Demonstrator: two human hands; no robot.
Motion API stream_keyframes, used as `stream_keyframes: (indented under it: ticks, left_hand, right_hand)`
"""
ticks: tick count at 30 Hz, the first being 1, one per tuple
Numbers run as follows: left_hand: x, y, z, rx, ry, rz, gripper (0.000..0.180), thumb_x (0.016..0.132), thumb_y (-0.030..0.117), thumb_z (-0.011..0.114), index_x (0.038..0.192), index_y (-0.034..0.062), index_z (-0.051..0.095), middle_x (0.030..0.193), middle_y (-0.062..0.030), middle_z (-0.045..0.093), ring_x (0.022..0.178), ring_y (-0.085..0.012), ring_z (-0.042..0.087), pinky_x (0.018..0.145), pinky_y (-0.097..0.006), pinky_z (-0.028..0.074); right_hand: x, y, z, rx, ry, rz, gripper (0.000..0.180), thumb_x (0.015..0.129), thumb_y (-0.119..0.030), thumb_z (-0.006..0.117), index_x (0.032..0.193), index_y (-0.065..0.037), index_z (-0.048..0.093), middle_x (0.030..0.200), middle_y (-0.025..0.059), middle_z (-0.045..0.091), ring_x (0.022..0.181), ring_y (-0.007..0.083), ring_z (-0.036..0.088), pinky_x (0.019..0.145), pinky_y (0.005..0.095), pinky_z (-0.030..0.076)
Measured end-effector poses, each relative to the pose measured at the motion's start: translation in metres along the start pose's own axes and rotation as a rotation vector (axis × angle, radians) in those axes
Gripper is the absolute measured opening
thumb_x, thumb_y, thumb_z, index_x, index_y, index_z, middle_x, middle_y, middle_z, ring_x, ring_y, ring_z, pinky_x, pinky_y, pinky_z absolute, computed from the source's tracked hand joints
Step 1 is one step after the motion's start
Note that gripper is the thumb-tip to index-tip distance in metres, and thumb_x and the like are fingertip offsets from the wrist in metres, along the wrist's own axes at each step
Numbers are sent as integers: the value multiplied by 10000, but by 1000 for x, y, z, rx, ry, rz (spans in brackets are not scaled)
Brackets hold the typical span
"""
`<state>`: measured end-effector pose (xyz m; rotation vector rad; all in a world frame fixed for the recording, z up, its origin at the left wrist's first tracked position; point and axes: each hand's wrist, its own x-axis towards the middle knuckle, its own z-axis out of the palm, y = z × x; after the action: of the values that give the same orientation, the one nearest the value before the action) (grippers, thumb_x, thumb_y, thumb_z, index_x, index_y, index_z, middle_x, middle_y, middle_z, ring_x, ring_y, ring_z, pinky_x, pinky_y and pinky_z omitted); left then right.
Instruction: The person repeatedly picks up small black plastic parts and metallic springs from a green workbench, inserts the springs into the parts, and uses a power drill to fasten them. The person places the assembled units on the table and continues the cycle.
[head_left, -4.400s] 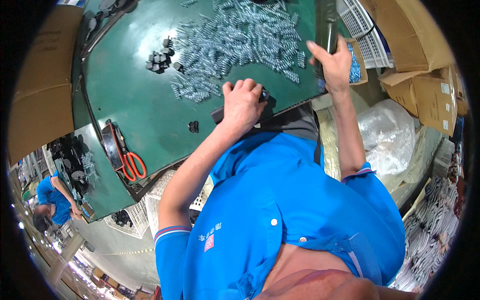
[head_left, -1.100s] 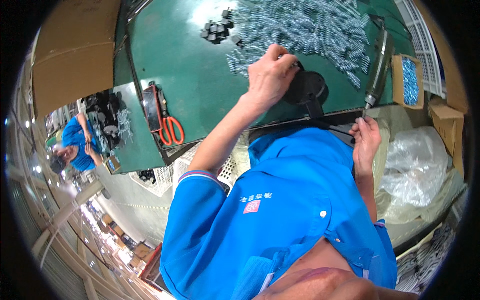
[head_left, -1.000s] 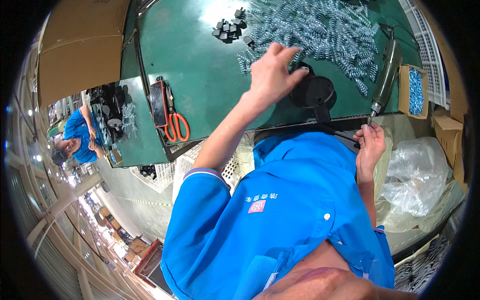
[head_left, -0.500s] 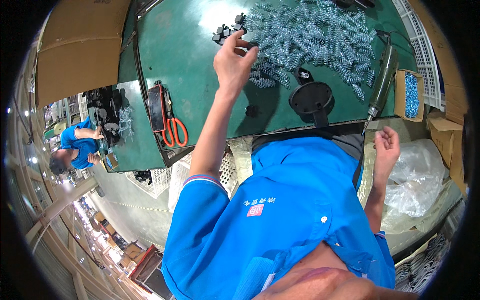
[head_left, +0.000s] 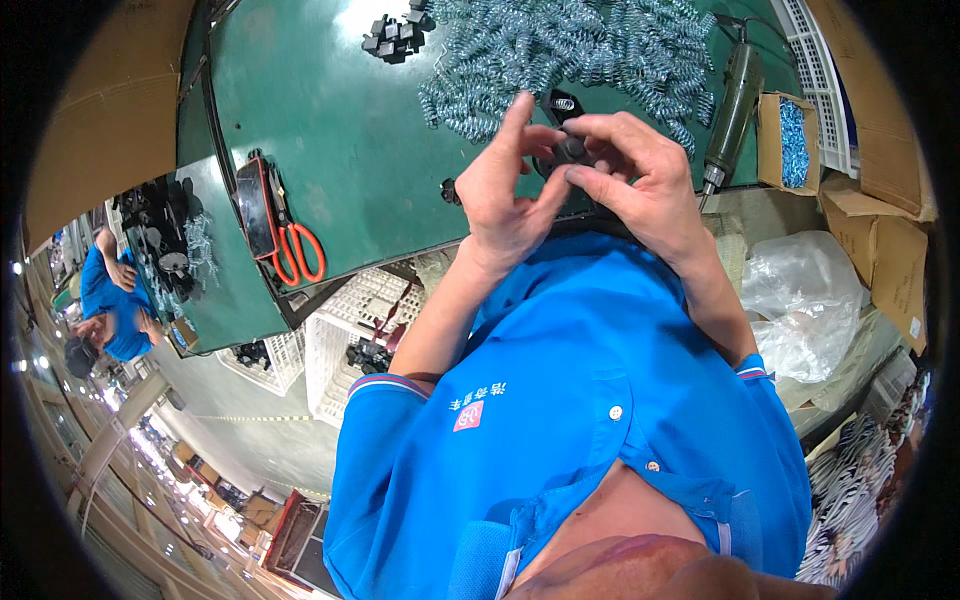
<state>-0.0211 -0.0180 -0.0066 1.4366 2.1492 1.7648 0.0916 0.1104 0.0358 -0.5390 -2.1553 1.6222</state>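
Both hands up close over the near edge of the green bench [head_left: 330,150]: right hand [head_left: 640,185] pinches a small dark round part [head_left: 572,150], left hand [head_left: 510,190] fingertips steady it, prob bc the spring pile [head_left: 570,50] sits just beyond.

This is a factory assembly workshop. A green work surface [head_left: 330,150] fills the upper middle, with a large heap of loose metal springs [head_left: 570,50] at 12 o'clock and a cluster of small black parts [head_left: 395,28] beside it. An electric screwdriver [head_left: 730,105] lies at 1 o'clock next to a carton of blue pieces [head_left: 792,128]. Red-handled scissors [head_left: 295,250] lie at 9 o'clock. White plastic crates [head_left: 345,335] sit under the surface, cardboard cartons [head_left: 885,240] stack at 3 o'clock, and another worker in blue [head_left: 110,300], probably at a similar bench, shows at 9 o'clock.
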Motion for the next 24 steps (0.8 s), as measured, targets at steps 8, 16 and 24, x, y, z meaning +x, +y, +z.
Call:
stream_keyframes:
  ticks: [8,16,24]
  left_hand:
    - [-11,-7,-12,-45,-176,-278,693,751,68,778,1383,43,494,1059,-82,672,886,-174,653,714,-277,500]
    - [-12,-21,2,257,-231,-470,536,767,182,786,1237,26,582,988,-114,656,789,-227,645,652,-327,521]
    - [-7,-22,11,201,-243,-478,584,746,152,786,1263,-5,562,981,-149,646,809,-275,644,733,-353,526]
  right_hand:
    - [13,27,-20,22,-121,140,160,843,-56,701,981,15,663,782,31,638,620,66,594,548,208,453]
    - [35,49,-11,3,10,170,165,893,-119,697,978,14,646,764,10,653,649,70,621,570,214,485]
    - [39,63,13,-437,122,-57,167,847,-168,713,946,-48,653,773,62,651,600,139,610,576,277,483]
